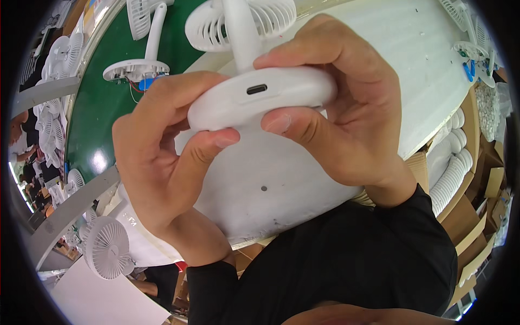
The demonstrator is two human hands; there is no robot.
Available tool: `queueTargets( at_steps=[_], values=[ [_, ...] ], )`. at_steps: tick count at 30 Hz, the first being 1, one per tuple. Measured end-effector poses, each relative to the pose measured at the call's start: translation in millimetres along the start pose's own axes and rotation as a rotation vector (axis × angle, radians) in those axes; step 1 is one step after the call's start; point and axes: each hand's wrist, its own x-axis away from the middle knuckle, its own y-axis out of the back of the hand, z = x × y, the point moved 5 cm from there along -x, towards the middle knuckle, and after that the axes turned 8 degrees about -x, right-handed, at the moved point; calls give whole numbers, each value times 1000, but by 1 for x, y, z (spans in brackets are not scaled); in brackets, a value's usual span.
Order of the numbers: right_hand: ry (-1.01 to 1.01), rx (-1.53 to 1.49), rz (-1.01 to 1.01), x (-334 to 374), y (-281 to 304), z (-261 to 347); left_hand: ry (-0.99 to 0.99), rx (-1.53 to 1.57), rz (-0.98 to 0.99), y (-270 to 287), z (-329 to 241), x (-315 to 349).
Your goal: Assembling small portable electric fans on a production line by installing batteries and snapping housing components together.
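Workshop clutter rings a pale surface (292, 187), green (92, 130) along its far left. Above it, the fingers (311, 127) of both hands pinch the rounded base (216, 105) of a white fan (244, 51): the left hand (151, 141) at its left end, the right hand (360, 103) at its right, forefingers on the upper side, thumbs on the lower. A dark port (257, 89) faces the near side; the stem (239, 27) and slotted head (203, 32) extend beyond. It looks light, stiff and smooth enough to slip, so the thick base seems the best hold, while the thin head ribs would likely crack if squeezed. Farther out, a second fan (156, 32) shows an opened base with wires (132, 89), white discs (455, 170) are stacked at right, and another fan (108, 246) is at lower left.
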Motion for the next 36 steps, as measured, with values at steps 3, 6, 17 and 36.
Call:
queueTargets(
  at_steps=[3, 6, 17, 36],
  values=[
    [156, 83, 64, -5, 0, 9, -74, -44, -34, 5, -7, 3],
    [219, 113, 83, -7, -1, 15, -103, -50, -46, 7, -9, 4],
    [149, 357, -2, -1, -10, 11, -101, 32, -19, -2, 16, -10],
    [110, -170, 113, 5, -25, -28, -308, 607, -816, 0, 31, -23]
  ],
)
